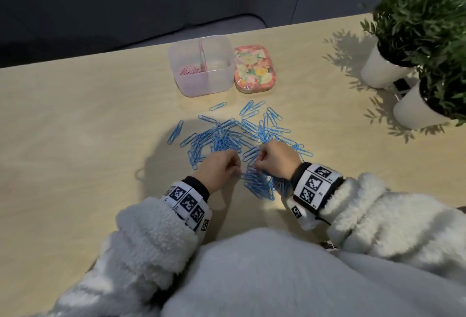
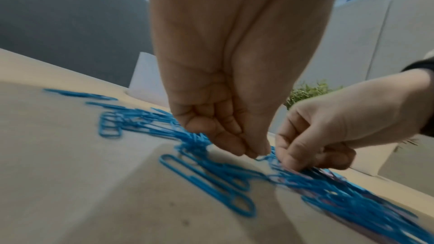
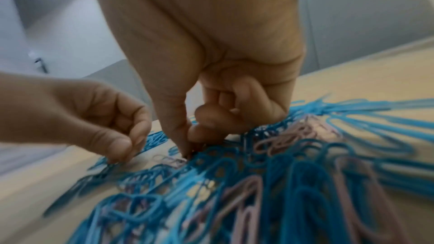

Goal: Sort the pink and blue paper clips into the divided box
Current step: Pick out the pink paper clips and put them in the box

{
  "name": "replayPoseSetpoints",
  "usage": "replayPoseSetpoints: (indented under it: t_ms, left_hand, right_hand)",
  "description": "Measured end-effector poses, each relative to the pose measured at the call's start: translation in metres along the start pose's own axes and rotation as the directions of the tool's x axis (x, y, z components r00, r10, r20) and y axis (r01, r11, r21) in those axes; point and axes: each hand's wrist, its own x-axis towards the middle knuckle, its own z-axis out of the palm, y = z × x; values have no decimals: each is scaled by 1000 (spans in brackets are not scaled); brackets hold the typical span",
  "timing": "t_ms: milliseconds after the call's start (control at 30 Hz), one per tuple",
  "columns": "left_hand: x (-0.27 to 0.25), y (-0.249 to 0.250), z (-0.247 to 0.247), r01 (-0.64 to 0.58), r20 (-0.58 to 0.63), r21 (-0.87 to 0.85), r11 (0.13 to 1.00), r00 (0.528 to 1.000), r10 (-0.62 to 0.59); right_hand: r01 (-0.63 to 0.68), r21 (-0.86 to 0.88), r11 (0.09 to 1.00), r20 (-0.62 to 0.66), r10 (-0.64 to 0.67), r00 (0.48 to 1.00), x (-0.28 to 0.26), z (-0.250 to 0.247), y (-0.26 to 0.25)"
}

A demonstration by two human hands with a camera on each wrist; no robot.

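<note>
Blue paper clips lie heaped mid-surface, some pink clips mixed in; both hands work the near edge of the heap, knuckles up. Left hand and right hand each pinch clips with curled fingertips, colour unclear. Divided box, pink clips inside, stands beyond, bare surface to its left.

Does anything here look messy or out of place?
Yes: blue paper clips lie scattered in a heap on the table instead of in the divided box. The right wrist view shows pink paper clips still tangled among them.
</note>
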Motion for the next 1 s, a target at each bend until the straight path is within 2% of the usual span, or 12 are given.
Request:
replayPoseSetpoints:
  t_ms: [67, 200, 267, 333, 433, 533, 633, 733, 800, 900, 967, 1000]
  left_hand:
    - [-1, -6, -6, 18, -42, -24, 1000, 999, -19]
    - [0, 1, -5, -37, -82, 16, 999, 996, 38]
    - [3, 9, 3, -94, -41, 131, 987, 994, 100]
    - [6, 15, 13, -111, 33, 222, 969, 994, 106]
    - [7, 14, 18, -82, 83, 188, 979, 994, 67]
    - [3, 7, 12, -58, 69, 111, 992, 996, 50]
    - [-3, -1, 2, -34, 28, 55, 998, 999, 32]
    - [-3, -11, -8, 8, -87, 20, 1000, 996, -6]
    - [0, -17, -10, 15, -125, 80, 997, 992, -5]
    - [1, -17, -3, -58, -168, 277, 959, 980, 108]
    - [1, -10, 5, -157, -125, 322, 934, 970, 206]
    - [1, -6, 10, -194, -81, 338, 921, 969, 234]
  right_hand:
    - [-18, 30, 999, 23, 17, 1000, 2, -4, 0]
    - [18, -59, 998, -101, -24, 995, 0, -4, 2]
    - [28, -47, 999, -111, -33, 993, -3, -1, 2]
    - [40, -41, 998, -105, -44, 993, -4, 1, 3]
    - [65, -80, 995, -115, -74, 991, -4, 6, 5]
    - [55, 19, 998, -59, -54, 997, -1, 6, 10]
    - [111, 223, 968, -9, -111, 994, 2, -5, 14]
    - [109, 466, 878, -15, -115, 993, 2, -19, 24]
    - [27, 654, 756, 30, -62, 998, -1, -26, 28]
    - [-87, 816, 572, 109, -3, 994, -7, -32, 28]
    - [-152, 850, 504, 165, 18, 986, -11, -32, 26]
    - [-176, 849, 499, 195, 15, 981, -12, -30, 26]
